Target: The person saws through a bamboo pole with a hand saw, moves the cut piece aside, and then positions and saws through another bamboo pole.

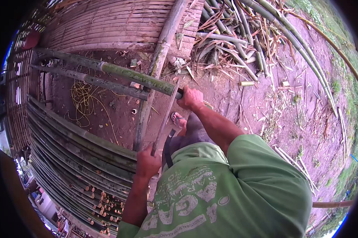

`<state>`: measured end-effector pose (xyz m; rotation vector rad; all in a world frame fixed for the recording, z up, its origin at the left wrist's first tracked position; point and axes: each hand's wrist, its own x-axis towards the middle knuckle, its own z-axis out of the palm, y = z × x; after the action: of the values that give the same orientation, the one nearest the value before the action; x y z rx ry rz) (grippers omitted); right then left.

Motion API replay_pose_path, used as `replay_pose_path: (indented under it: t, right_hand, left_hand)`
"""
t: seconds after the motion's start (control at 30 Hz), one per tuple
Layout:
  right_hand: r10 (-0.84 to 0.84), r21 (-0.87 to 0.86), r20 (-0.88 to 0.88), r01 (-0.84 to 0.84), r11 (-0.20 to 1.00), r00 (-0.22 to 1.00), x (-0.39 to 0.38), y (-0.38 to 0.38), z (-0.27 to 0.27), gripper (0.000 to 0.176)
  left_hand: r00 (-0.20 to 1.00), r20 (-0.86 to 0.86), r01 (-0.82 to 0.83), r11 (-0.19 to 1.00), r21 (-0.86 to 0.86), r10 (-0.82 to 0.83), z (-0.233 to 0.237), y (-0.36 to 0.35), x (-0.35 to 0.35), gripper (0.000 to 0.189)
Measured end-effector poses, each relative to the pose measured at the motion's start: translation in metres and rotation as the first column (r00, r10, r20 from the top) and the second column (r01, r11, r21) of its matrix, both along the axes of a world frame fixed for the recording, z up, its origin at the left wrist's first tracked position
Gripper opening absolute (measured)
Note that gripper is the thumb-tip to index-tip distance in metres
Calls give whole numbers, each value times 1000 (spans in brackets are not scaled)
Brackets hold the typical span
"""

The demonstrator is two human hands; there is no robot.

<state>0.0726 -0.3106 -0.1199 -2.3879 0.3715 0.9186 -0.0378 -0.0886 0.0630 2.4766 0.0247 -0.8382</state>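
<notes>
My left hand [148, 162] is closed around the near end of a long, narrow saw-like blade [165, 117]. The blade runs up and away from it and crosses a green bamboo pole [127, 74] close to the pole's end; its teeth, if any, are too small to make out. Just past the blade, my right hand [191, 98] is closed on the dark end of that pole. A second, greyer bamboo pole [107, 83] lies below it, and an upright-slanting bamboo post [159, 59] passes under both. A dark strap-like piece [169, 146] hangs at my waist.
A stack of long bamboo poles [75, 142] fills the lower left. Tangled yellow cord [83, 99] lies on the ground. A slatted bamboo platform [107, 23] stands at the back, with a heap of bamboo offcuts [230, 43] beside it. Long bent poles [302, 47] lie at the right.
</notes>
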Motion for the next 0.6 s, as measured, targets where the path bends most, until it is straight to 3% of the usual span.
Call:
replay_pose_path:
  t: [0.1, 0.2, 0.37, 0.4, 0.47, 0.57, 0.6]
  right_hand:
    - [19, -1, -38, -19, 1000, 999, -29, 12, -17, 47]
    - [21, 27, -40, -19, 999, 999, -16, 3, -20, 49]
    - [2, 80, -45, 1, 997, 999, -14, -6, -32, 54]
    - [31, 95, -49, -26, 995, 998, -11, -7, -34, 55]
    - [97, 134, -78, -86, 987, 992, -21, -2, -36, 57]
    - [169, 13, 0, -169, 986, 986, -21, -17, -58, 56]
    - [105, 111, -86, -95, 989, 991, -11, -29, -34, 51]
  left_hand:
    - [995, 34, 92, 996, 6, -92, -85, -47, 60, 15]
    - [999, 22, 34, 997, -69, -32, -73, -52, 58, 16]
    - [997, -54, 55, 998, 43, -53, -2, -23, 5, 19]
    - [999, 35, 35, 999, -29, -34, -10, -27, 8, 19]
    - [996, -38, 81, 993, 82, -78, -65, -54, 45, 15]
    - [999, -20, 34, 999, -6, -35, -83, -87, 82, 15]
    - [999, -37, 37, 999, -19, -38, -79, -84, 73, 15]
